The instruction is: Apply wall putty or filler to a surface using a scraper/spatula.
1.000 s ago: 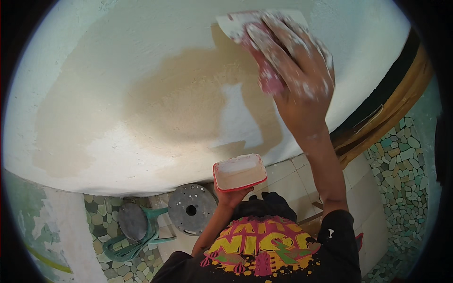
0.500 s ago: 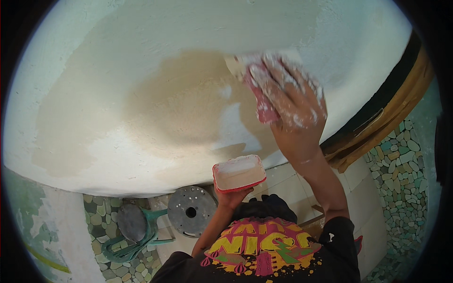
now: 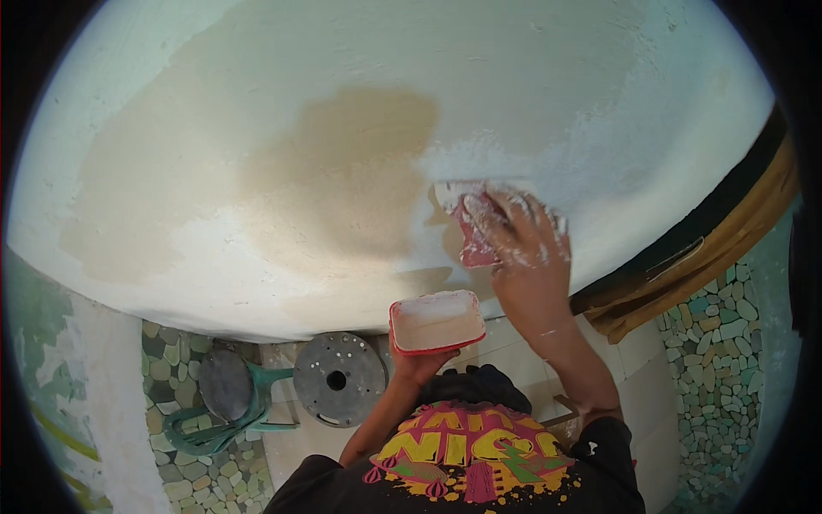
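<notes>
My right hand (image 3: pixel 529 236), smeared with white paste, grips a pink-handled putty knife (image 3: pixel 479 244). Its wide pale blade lies against the wall (image 3: pixel 548 68), at the right edge of a damp-looking beige patch (image 3: pixel 360 137). Low in front of my body, my left hand (image 3: pixel 419 364) is closed round the underside of a red-rimmed rectangular tub (image 3: pixel 437 322). Whitish filler coats the inside of the tub, which is tilted so that its opening shows. Most of the left fingers are hidden beneath it.
Below the wall, a round grey disc-like stool top (image 3: pixel 340 377) stands beside a green plastic chair (image 3: pixel 218 428) with a dark round piece on it. Brown boards (image 3: pixel 685 283) lean at the right. Pebbled flooring (image 3: pixel 715 343) borders the pale tiles (image 3: pixel 638 403).
My right hand has drawn the putty knife down the wall, and a fresh whitish smear now covers the right side of the beige patch. The left hand still holds the tub.
</notes>
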`<move>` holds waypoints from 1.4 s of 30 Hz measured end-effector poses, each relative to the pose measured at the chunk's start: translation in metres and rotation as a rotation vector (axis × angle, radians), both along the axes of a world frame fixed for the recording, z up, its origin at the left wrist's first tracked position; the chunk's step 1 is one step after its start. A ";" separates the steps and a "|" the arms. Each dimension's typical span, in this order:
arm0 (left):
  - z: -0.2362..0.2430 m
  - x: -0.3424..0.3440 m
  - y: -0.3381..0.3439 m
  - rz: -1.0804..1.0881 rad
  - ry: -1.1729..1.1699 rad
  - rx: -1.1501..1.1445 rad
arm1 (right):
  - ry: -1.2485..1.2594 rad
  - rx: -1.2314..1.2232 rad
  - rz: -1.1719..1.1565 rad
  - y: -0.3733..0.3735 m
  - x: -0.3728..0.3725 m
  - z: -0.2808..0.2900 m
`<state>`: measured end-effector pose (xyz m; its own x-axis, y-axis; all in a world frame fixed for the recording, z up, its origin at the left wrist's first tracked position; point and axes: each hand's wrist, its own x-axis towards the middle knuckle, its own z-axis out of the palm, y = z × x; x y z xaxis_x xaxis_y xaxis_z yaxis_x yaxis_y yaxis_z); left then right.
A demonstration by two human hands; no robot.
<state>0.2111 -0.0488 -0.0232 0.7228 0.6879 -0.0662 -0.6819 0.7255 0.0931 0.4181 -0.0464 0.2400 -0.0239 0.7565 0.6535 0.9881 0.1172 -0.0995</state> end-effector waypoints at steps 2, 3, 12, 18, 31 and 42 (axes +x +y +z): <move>0.001 -0.001 -0.001 0.022 0.016 -0.024 | -0.003 0.061 0.036 -0.001 -0.001 0.042; 0.003 0.000 -0.002 0.030 0.032 -0.045 | 0.002 0.164 0.062 0.000 0.000 0.064; 0.001 -0.004 -0.018 0.053 -0.011 -0.068 | -0.129 0.392 0.030 0.054 -0.016 0.060; 0.004 -0.014 -0.022 0.077 -0.078 -0.002 | -0.125 0.121 0.057 0.028 -0.024 -0.024; 0.010 -0.007 -0.042 0.146 -0.053 -0.008 | -0.224 0.520 0.002 0.068 -0.040 0.076; 0.016 -0.025 -0.086 0.234 -0.101 0.015 | -0.318 -0.016 0.097 0.042 -0.057 0.005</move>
